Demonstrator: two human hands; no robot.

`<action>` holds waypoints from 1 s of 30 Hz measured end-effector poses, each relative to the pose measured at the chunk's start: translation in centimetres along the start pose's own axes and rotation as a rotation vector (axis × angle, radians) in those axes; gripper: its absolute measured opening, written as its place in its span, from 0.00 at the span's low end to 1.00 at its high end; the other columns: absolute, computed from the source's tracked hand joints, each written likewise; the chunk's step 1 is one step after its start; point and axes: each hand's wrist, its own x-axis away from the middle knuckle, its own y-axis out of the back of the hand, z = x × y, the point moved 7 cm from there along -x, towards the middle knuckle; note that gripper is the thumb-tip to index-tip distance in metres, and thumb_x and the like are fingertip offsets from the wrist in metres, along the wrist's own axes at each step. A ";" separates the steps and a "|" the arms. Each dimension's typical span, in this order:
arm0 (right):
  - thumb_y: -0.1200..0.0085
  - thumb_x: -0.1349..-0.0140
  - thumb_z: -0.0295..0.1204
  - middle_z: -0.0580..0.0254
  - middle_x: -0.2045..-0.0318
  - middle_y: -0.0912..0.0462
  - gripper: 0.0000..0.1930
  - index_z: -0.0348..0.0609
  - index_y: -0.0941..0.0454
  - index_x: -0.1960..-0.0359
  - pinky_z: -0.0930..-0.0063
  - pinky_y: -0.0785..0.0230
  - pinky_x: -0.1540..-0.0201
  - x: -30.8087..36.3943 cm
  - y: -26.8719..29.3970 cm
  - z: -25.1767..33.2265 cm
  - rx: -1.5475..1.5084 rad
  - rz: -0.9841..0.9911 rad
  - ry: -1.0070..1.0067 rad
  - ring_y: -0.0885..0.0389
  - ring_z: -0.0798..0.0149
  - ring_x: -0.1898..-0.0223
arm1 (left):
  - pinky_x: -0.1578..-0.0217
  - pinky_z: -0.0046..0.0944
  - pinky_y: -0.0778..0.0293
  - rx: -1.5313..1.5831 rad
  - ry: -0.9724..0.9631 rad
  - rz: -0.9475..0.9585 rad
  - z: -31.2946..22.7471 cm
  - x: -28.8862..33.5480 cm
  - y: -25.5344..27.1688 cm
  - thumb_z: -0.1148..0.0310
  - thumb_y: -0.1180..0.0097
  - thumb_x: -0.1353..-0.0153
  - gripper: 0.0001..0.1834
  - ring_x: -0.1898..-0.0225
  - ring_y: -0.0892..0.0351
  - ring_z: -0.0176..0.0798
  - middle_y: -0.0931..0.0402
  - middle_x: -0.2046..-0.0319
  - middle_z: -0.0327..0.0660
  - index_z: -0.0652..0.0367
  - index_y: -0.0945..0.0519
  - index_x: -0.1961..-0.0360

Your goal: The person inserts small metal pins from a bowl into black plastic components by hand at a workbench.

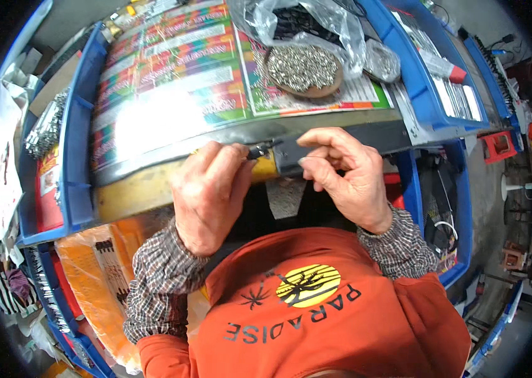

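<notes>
My left hand [209, 192] is closed in a pinch at the front edge of the worktable. A small dark part [258, 151] sticks out from its fingertips toward the right. Across a short gap, my right hand [348, 179] is curled, its thumb and fingers drawn together above the table edge. Whatever it holds, if anything, is too small to make out. Beyond the hands, a shallow round brown dish [313, 93] is heaped with small silvery metal pieces [304, 66].
Colourful printed sheets [171, 82] cover the tabletop. A clear plastic bag [360, 44] with dark parts lies behind the dish. Blue bins flank me: one at left [80, 138] near thin metal parts, one at right [414, 82] with packets. An orange plastic bag [80, 264] sits below left.
</notes>
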 end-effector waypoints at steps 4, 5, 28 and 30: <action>0.43 0.40 0.23 0.68 0.77 0.21 0.08 0.36 0.23 0.60 0.85 0.32 0.75 -1.3 1.0 0.1 0.075 -0.048 0.136 0.26 0.80 0.78 | 0.75 0.38 0.29 -0.110 -0.004 -0.020 3.6 -2.5 1.4 0.78 0.37 0.50 0.07 0.77 0.23 0.43 0.25 0.76 0.46 0.63 0.22 0.69; 0.43 0.40 0.23 0.68 0.77 0.21 0.08 0.36 0.23 0.60 0.85 0.32 0.75 -1.6 1.2 -0.1 0.066 -0.055 0.144 0.26 0.80 0.78 | 0.75 0.38 0.28 -0.160 0.011 -0.011 4.6 -3.4 1.6 0.77 0.37 0.50 0.07 0.76 0.22 0.44 0.24 0.76 0.47 0.63 0.22 0.69; 0.38 0.47 0.24 0.64 0.81 0.24 0.06 0.39 0.21 0.68 0.78 0.39 0.82 -2.8 1.2 -0.1 0.125 0.001 0.274 0.29 0.71 0.84 | 0.59 0.50 0.26 -0.522 0.148 -0.057 26.7 -18.8 -0.6 0.74 0.42 0.52 0.12 0.60 0.22 0.56 0.22 0.65 0.52 0.56 0.22 0.63; 0.38 0.48 0.24 0.64 0.81 0.24 0.06 0.39 0.21 0.68 0.78 0.39 0.82 -2.9 1.2 -0.2 0.132 0.013 0.281 0.30 0.70 0.85 | 0.58 0.49 0.26 -0.522 0.134 -0.070 27.5 -20.0 -1.1 0.73 0.42 0.52 0.12 0.60 0.22 0.56 0.23 0.65 0.51 0.56 0.22 0.63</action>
